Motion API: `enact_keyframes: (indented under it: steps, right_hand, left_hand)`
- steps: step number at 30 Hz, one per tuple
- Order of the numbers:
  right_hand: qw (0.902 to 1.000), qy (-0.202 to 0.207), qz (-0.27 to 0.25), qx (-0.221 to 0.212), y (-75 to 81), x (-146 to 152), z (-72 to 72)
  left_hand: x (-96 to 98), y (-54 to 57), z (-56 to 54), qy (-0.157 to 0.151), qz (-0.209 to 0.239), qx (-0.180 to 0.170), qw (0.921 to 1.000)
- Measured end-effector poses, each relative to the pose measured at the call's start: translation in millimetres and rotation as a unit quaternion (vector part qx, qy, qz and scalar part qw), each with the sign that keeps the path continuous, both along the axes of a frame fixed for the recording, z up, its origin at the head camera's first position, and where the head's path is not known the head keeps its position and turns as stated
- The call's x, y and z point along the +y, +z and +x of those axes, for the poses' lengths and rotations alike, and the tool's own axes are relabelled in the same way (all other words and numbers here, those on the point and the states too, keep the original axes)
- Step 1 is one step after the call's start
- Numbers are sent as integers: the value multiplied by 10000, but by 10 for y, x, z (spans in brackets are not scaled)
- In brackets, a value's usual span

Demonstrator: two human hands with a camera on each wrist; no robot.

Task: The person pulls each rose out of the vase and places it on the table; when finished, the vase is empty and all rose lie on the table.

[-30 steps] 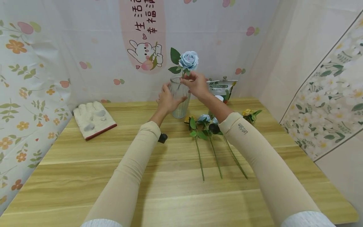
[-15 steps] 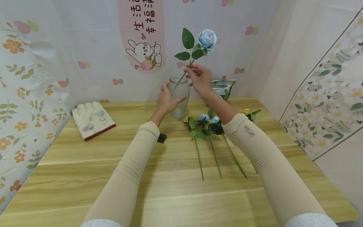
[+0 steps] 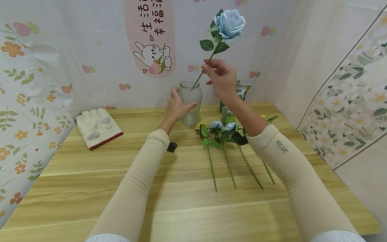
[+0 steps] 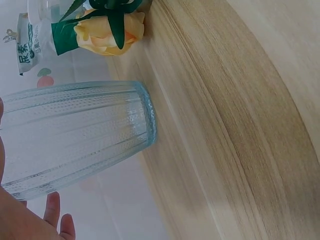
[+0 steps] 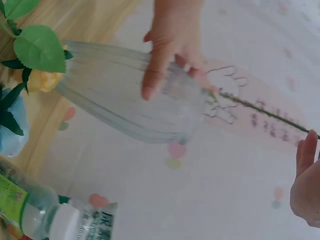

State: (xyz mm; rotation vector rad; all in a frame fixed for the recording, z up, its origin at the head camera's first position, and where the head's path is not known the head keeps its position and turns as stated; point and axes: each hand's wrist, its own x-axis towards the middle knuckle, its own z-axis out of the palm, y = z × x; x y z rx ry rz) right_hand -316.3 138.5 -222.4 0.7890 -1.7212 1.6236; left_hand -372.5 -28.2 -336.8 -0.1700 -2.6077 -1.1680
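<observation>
My left hand [image 3: 176,107] grips a ribbed clear glass vase [image 3: 191,101], which stands upright near the table's back edge. In the left wrist view the vase [image 4: 80,135] shows its foot on the wood, fingers around its upper part. My right hand [image 3: 223,79] pinches the green stem of a pale blue artificial rose [image 3: 229,25], held tilted above and right of the vase. The stem's lower end overlaps the vase mouth in the head view. From the right wrist, the stem [image 5: 270,116] slants from the right hand's fingertips to the vase's rim.
A yellow rose [image 3: 201,126], blue roses [image 3: 216,125] and another yellow rose at right lie on the table [image 3: 181,201]. Behind them stand a clear bottle [image 3: 227,115] and a clipped packet [image 3: 243,88]. Work gloves [image 3: 99,127] lie left; a black object [image 3: 172,147] sits by the left wrist.
My right hand has lifted the blue rose up and to the right, drawing its stem out of the vase to about the mouth. The left hand stays on the vase.
</observation>
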Motion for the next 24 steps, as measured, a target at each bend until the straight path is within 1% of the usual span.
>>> enact_keyframes:
  steps: [2, 4, 7, 10, 13, 16, 20, 22, 24]
  right_hand:
    - [9999, 92, -39, 57, 37, 38, 93]
    - [9997, 235, -51, -19, 56, 83, 191]
    - [9980, 537, -82, -337, 52, 147, 340]
    - [9953, 704, -32, -660, -17, 204, 466]
    - [9904, 800, 19, -1132, -132, 256, 584]
    - [9816, 845, 157, -1703, -266, 296, 685]
    - [9670, 802, 511, -2363, -430, 318, 795]
    - [9579, 795, 636, -2683, -508, 327, 839]
    - [9467, 822, 699, -3036, -584, 330, 882]
  left_hand:
    - [0, 3, 6, 1, 20, -5, 10000]
    - [0, 4, 9, -9, 22, -22, 10000]
    - [-4, 2, 12, -9, 47, -5, 10000]
    - [-14, -2, 9, 12, 28, 13, 10000]
    - [-23, -6, 5, 31, -11, 26, 10000]
    - [-30, -12, -3, 19, -69, 27, 10000]
    - [-40, -27, -17, 27, -80, 36, 10000]
    - [-46, -30, -21, -21, -36, 74, 10000]
    - [-58, -25, -26, -120, -19, 82, 9999]
